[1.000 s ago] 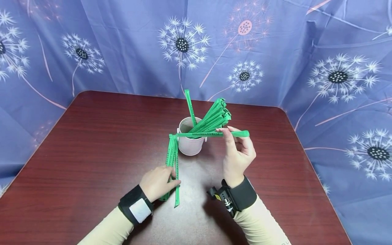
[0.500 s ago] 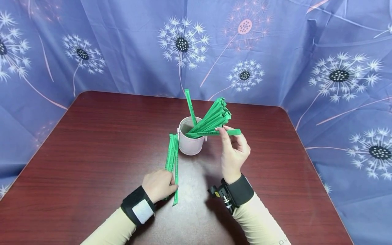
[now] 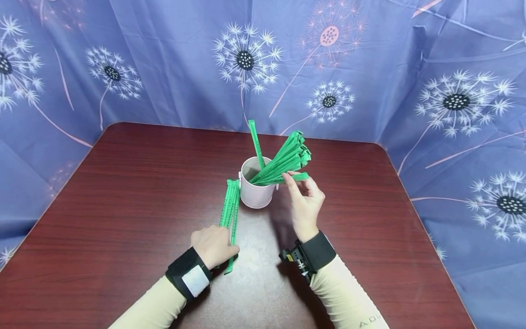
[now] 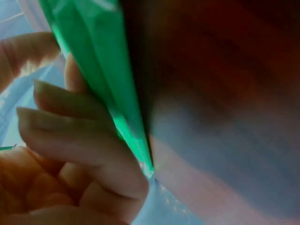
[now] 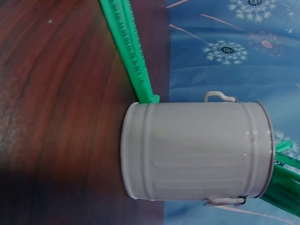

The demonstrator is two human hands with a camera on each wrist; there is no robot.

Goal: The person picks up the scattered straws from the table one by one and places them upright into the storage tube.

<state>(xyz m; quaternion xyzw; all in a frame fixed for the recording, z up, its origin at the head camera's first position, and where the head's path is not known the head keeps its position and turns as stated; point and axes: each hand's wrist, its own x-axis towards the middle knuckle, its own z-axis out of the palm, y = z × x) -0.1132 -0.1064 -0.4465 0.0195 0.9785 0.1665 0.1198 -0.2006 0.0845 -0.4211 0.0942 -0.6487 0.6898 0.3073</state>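
Observation:
Several thin green-wrapped straws (image 3: 230,201) lie on the table left of a small white bucket (image 3: 256,197). Over their near end my left hand (image 3: 211,246) grips them, the thumb across the outermost straw. Curled fingers (image 4: 79,140) lie against the green wrapper (image 4: 103,51) in the left wrist view. My right hand (image 3: 306,201) pinches one green straw (image 3: 303,177) by its outer end; the straw's other end reaches in over the bucket's rim. In the right wrist view the bucket (image 5: 201,150) stands beside the straws on the table (image 5: 126,47); the right hand is out of that view.
A thick sheaf of green straws (image 3: 287,157) leans right inside the bucket, and a single straw (image 3: 255,141) stands up at its back. Dark red wood makes up the tabletop (image 3: 156,183). A blue dandelion-print curtain (image 3: 172,68) hangs behind the table.
My right hand has moved left, bringing its straw from lying across the bucket's front to reaching inside the rim. The outermost straw under my left hand has swung left towards the others.

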